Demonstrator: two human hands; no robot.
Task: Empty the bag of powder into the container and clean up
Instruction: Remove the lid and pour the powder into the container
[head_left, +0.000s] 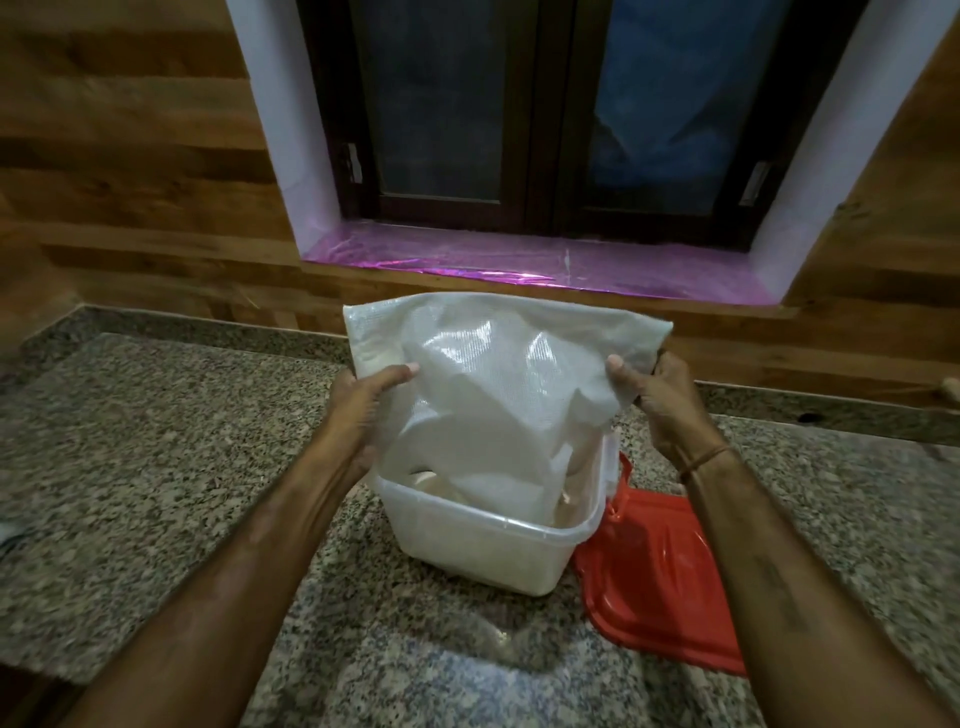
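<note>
At the middle of the bench (156, 467): holding the bag (498, 374) upended over the container (483, 540), lower end hanging down inside the rim. Left grip (363, 400) at nine o'clock of the bag, thumb on the near face, pinching the side just under the upper corner. Right grip (654, 400) at three o'clock, pinching the opposite side the same way. Bag slack and seemingly mostly drained. Pale powder visible low in the cloudy container; amount left clinging inside the bag impossible to tell.

To finish well:
- Keep the lower end below the rim while shaking, to hold dust inside and off the stone.
- Raise the top edge toward twelve o'clock and tap gently, avoiding hard snaps, which are likely to raise a cloud.
- Smooth down the creases, probable traps for powder.
- Draw the bag out slowly with the open end gathered, then set it aside.
- Reach for the red lid (660, 571), lying at four o'clock of the container and just beside it, and press it on squarely.

Underneath, speckled grey granite, polished, with a glare patch at six o'clock. Probably easy to wipe, yet apt to hide pale spills, so worth checking closely. Beyond, at twelve o'clock, a dark-framed window (545, 130) above a sill (519, 260) covered in pink film. Wood-panelled wall (130, 156) at ten and two o'clock. Dim, warm light throughout.
</note>
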